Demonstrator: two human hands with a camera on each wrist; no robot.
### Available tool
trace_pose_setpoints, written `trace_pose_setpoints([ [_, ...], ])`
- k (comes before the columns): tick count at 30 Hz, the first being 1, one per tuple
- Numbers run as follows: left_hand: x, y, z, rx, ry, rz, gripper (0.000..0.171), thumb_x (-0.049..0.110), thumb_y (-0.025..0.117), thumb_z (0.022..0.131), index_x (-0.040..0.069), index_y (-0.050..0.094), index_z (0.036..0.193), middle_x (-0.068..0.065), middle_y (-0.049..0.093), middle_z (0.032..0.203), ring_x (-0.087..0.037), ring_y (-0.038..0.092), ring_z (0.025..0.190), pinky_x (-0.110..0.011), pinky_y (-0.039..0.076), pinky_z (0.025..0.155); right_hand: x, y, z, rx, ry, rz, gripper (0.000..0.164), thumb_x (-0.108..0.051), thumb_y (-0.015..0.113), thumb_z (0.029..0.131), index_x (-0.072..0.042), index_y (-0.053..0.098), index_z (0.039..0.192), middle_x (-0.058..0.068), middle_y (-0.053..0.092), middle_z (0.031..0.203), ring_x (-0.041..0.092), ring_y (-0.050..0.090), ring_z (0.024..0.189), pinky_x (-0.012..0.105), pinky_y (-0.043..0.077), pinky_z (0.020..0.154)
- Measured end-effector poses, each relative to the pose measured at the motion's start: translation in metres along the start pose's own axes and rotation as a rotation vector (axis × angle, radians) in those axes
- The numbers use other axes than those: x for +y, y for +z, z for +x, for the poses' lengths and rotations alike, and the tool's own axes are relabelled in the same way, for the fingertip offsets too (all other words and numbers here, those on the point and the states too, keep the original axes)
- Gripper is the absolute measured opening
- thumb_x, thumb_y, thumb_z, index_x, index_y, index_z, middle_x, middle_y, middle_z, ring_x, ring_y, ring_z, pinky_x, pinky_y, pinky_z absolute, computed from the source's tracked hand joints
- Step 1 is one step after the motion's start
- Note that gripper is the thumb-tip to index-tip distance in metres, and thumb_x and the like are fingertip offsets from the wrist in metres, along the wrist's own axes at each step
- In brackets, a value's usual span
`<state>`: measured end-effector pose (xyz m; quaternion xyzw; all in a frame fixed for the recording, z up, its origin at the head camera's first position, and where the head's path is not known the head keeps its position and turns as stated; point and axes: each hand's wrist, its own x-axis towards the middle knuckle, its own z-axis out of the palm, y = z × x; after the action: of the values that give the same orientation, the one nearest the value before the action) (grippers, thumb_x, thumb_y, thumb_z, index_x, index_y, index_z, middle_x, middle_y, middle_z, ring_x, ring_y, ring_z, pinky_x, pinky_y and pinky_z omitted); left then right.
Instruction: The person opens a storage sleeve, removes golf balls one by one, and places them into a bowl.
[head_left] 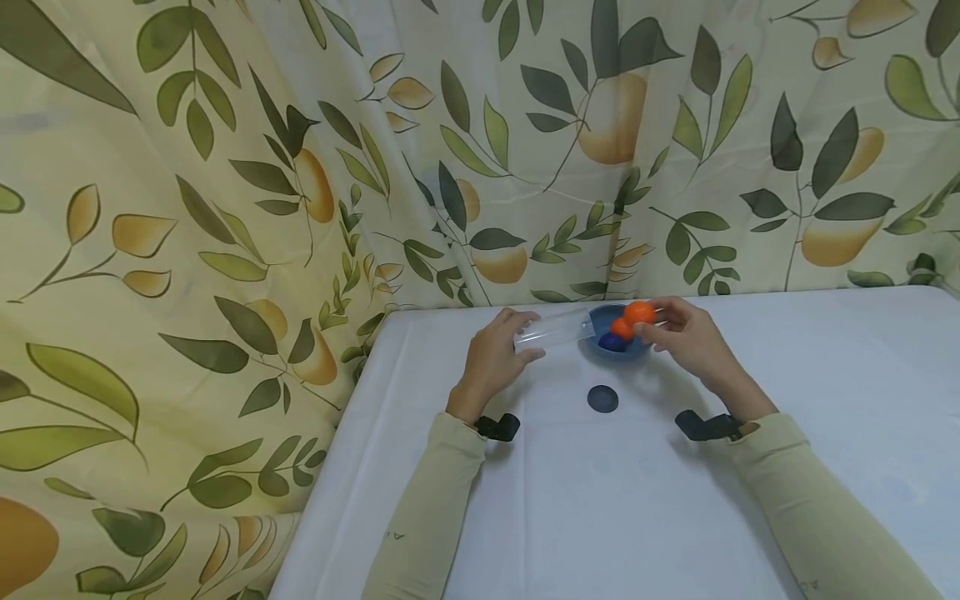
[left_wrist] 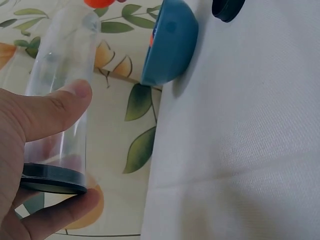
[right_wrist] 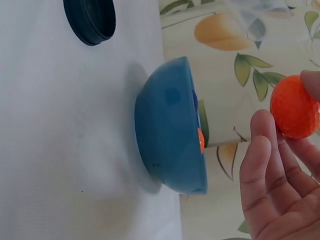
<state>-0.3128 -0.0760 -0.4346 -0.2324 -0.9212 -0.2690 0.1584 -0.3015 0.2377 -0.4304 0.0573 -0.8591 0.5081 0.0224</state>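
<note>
My left hand (head_left: 491,354) grips a clear plastic tube (head_left: 555,330), tilted with its mouth toward the bowl. The left wrist view shows a dark cap (left_wrist: 52,178) on the tube's near end and the thumb across its side. An orange dimpled golf ball (right_wrist: 295,106) is pinched between the fingertips and thumb of my right hand (head_left: 690,337), above the bowl's right side. Inside the blue bowl (head_left: 626,354) lie another orange ball (head_left: 621,328) and a dark blue ball (head_left: 612,342). The tube's mouth overlaps the bowl's left rim in the head view.
A round dark lid (head_left: 602,399) lies on the white-covered table (head_left: 585,500), just in front of the bowl. Behind the table and along its left side hangs a leaf-and-fruit patterned curtain (head_left: 420,208).
</note>
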Motion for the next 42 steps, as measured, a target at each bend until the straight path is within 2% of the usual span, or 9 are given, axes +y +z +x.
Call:
trace_pose_setpoints([
  [6, 0.000, 0.000, 0.000, -0.008, -0.016, 0.023, 0.054, 0.035, 0.084, 0.085, 0.024, 0.064, 0.134, 0.003, 0.067, 0.120, -0.010, 0.057, 0.076, -0.036, 0.052, 0.079, -0.002, 0.002, -0.001, -0.002, 0.020, -0.019, 0.065, -0.040, 0.067, 0.099, -0.004, 0.045, 0.148, 0.022, 0.062, 0.132, 0.004, 0.066, 0.086, 0.023, 0.056, 0.076],
  [13, 0.002, 0.000, 0.000, -0.016, -0.025, 0.035, 0.054, 0.037, 0.083, 0.086, 0.025, 0.063, 0.135, 0.004, 0.067, 0.120, -0.012, 0.062, 0.083, -0.038, 0.054, 0.083, 0.000, 0.001, -0.003, 0.023, 0.040, -0.070, 0.066, -0.044, 0.069, 0.097, -0.007, 0.047, 0.147, 0.022, 0.062, 0.132, 0.029, 0.065, 0.099, 0.031, 0.055, 0.079],
  [17, 0.002, 0.001, 0.001, -0.015, -0.033, 0.033, 0.054, 0.038, 0.083, 0.086, 0.024, 0.063, 0.135, 0.004, 0.067, 0.122, -0.017, 0.068, 0.096, -0.041, 0.054, 0.087, 0.002, 0.001, -0.003, 0.040, 0.041, -0.080, 0.066, -0.046, 0.069, 0.096, -0.008, 0.048, 0.145, 0.021, 0.062, 0.132, 0.020, 0.064, 0.096, 0.031, 0.055, 0.079],
  [20, 0.002, 0.001, 0.001, -0.011, -0.038, 0.018, 0.055, 0.037, 0.083, 0.086, 0.024, 0.063, 0.135, 0.002, 0.067, 0.123, -0.019, 0.069, 0.098, -0.042, 0.054, 0.087, 0.002, 0.002, -0.002, 0.043, 0.031, -0.073, 0.063, -0.045, 0.070, 0.096, -0.008, 0.051, 0.143, 0.021, 0.063, 0.131, 0.012, 0.062, 0.096, 0.028, 0.055, 0.079],
  [24, 0.001, 0.001, 0.001, -0.006, -0.038, 0.008, 0.055, 0.036, 0.083, 0.086, 0.023, 0.063, 0.135, 0.003, 0.067, 0.122, -0.018, 0.068, 0.096, -0.040, 0.054, 0.085, 0.000, 0.006, 0.002, 0.034, 0.020, -0.073, 0.060, -0.041, 0.071, 0.096, -0.006, 0.053, 0.142, 0.021, 0.062, 0.131, 0.022, 0.059, 0.110, 0.029, 0.049, 0.083],
  [27, 0.001, 0.001, 0.000, -0.004, -0.040, 0.010, 0.056, 0.036, 0.084, 0.085, 0.024, 0.063, 0.135, 0.004, 0.067, 0.122, -0.016, 0.068, 0.100, -0.040, 0.055, 0.085, 0.000, 0.008, 0.008, 0.034, 0.019, -0.093, 0.061, -0.042, 0.070, 0.096, -0.005, 0.053, 0.141, 0.020, 0.060, 0.132, 0.032, 0.054, 0.118, 0.033, 0.045, 0.086],
  [32, 0.001, 0.001, 0.000, -0.001, -0.033, 0.011, 0.056, 0.036, 0.085, 0.084, 0.024, 0.063, 0.134, 0.004, 0.067, 0.121, -0.015, 0.068, 0.106, -0.040, 0.055, 0.087, 0.002, 0.010, 0.019, 0.037, 0.027, -0.117, 0.059, -0.043, 0.069, 0.097, -0.005, 0.054, 0.140, 0.021, 0.058, 0.134, 0.037, 0.050, 0.123, 0.042, 0.044, 0.090],
  [39, 0.000, 0.001, 0.000, -0.003, -0.022, -0.004, 0.054, 0.033, 0.086, 0.084, 0.023, 0.064, 0.132, 0.003, 0.067, 0.119, -0.014, 0.067, 0.109, -0.040, 0.056, 0.087, 0.004, 0.016, 0.032, 0.040, 0.026, -0.128, 0.058, -0.038, 0.071, 0.096, -0.002, 0.055, 0.139, 0.025, 0.053, 0.142, 0.047, 0.036, 0.138, 0.065, 0.037, 0.105],
  [42, 0.000, 0.002, -0.001, -0.012, -0.030, -0.009, 0.053, 0.033, 0.085, 0.084, 0.024, 0.063, 0.132, 0.003, 0.067, 0.120, -0.015, 0.067, 0.109, -0.041, 0.055, 0.089, 0.006, 0.019, 0.037, 0.038, 0.038, -0.145, 0.060, -0.039, 0.072, 0.095, -0.002, 0.055, 0.140, 0.027, 0.047, 0.147, 0.049, 0.030, 0.140, 0.069, 0.034, 0.106],
])
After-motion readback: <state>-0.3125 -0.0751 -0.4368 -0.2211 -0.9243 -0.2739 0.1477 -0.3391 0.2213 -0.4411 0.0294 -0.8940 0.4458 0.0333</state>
